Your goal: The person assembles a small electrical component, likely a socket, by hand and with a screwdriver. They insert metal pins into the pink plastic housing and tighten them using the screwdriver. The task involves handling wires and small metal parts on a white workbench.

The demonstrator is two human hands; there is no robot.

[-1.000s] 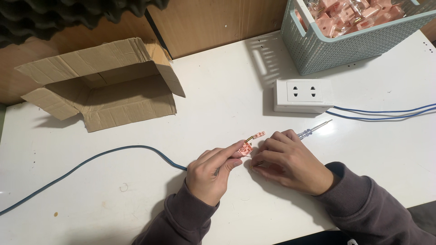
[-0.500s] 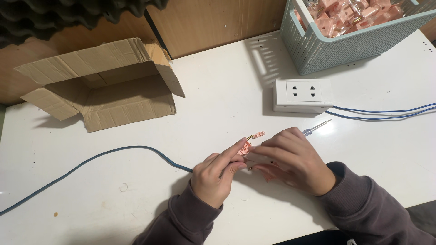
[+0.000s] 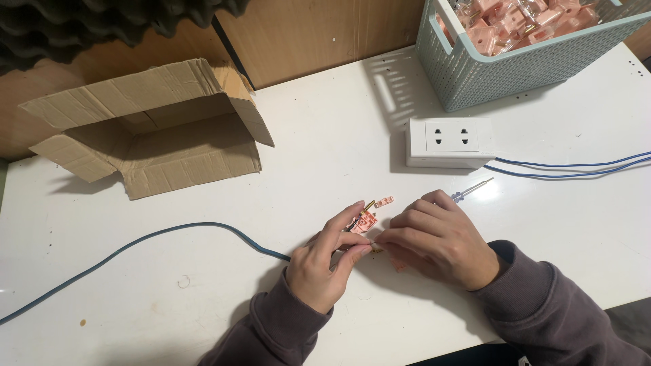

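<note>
One white table (image 3: 203, 298), wooden wall (image 3: 319, 34) behind.

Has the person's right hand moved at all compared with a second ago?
Yes, slightly. The right hand has slid left, away from the white socket box, closing against the left hand and the small pink part.

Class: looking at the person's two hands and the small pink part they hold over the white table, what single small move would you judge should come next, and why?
Probably steady the pink part in the left hand while the right hand shifts its grip to the screwdriver. Both hands pinch the part where the blue cable ends, and the screwdriver's tip pokes out unused beyond the right hand.
</note>
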